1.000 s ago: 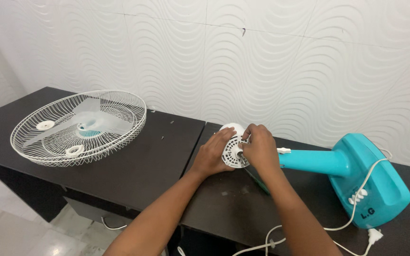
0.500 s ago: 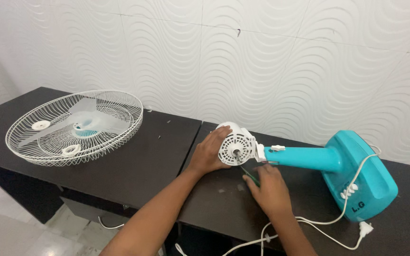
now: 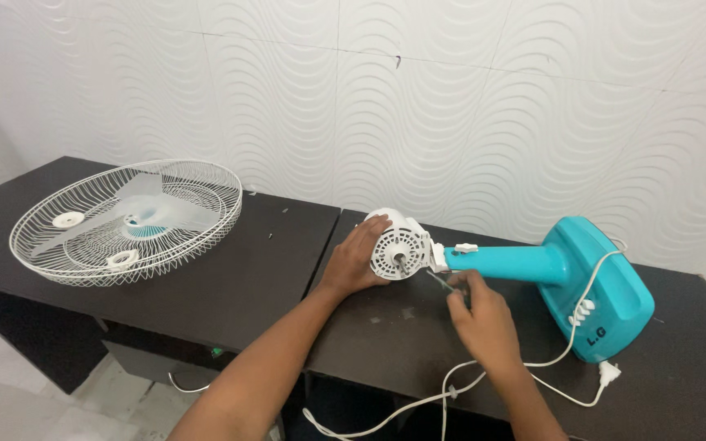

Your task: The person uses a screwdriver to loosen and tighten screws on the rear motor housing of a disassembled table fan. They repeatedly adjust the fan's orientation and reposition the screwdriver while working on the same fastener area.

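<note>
A dismantled teal fan lies on its side on the dark table. Its white round motor head faces me, with the bare shaft pointing out. My left hand cups the left side of the motor head. My right hand rests lower on the table under the teal neck. It is closed on a thin screwdriver whose tip points up-left toward the motor head without touching it. The teal base lies at the right.
A white wire fan grille holding the pale blades lies at the left of the table. A white power cord runs from the base over the front edge, its plug beside the base. A wavy white wall stands behind.
My right hand has come off the front of the motor head and dropped down toward me with the screwdriver. My left hand stays on the motor head.
</note>
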